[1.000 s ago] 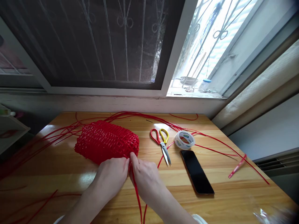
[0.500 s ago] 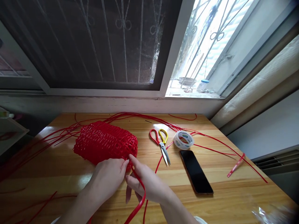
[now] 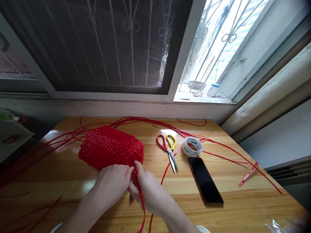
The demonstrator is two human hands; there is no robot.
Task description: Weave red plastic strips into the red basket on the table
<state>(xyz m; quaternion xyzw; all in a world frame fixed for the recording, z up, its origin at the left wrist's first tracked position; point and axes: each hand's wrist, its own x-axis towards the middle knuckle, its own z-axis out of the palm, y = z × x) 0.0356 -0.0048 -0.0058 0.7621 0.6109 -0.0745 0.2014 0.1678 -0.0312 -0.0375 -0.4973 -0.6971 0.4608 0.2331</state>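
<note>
Red woven basket (image 3: 110, 151): lay on its side on the wooden table (image 3: 230, 207), left of centre.
Left hand (image 3: 113, 184): fingers pressed together against the basket's near corner.
Right hand (image 3: 149, 191): pinched a red strip (image 3: 142, 207) beside it.
Scissors (image 3: 168, 152): at 3 o'clock from basket; tape roll (image 3: 192, 146) and phone (image 3: 205, 179) beyond.

Glossy red plastic woven basket (image 3: 110, 152) on varnished wood table (image 3: 233, 207); shiny black glass phone (image 3: 205, 180).
</note>
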